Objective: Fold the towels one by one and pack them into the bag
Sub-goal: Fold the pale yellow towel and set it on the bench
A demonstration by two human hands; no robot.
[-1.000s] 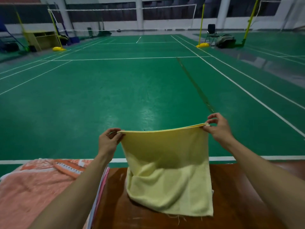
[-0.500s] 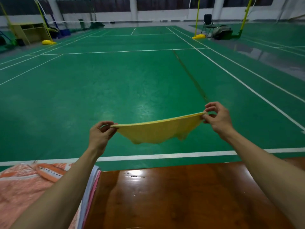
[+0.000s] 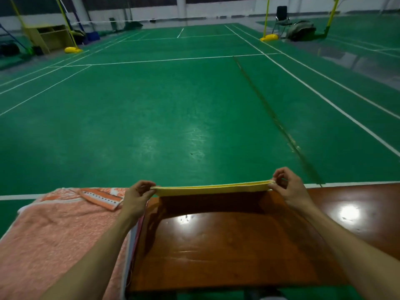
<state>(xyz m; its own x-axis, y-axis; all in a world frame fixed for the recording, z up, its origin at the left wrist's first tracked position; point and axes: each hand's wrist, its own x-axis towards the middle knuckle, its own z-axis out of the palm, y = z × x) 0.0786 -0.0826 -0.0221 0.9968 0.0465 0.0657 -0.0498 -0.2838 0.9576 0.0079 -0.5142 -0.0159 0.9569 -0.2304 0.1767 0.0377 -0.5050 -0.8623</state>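
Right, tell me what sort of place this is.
Probably an indoor badminton hall: green court floor with white painted lines, tall yellow net posts, and a white-taped net at the far end.

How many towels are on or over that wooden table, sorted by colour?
Yellow towel, pinched by the left hand and right hand: 1
Orange towel, lying on the table: 1
Total: 2. Layers of cloth edging out under the orange one cannot be counted.

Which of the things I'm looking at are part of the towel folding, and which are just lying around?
Job: yellow towel, pinched by left hand and right hand; orange towel.
Lying about: black chair, yellow post base, wooden shelf unit.
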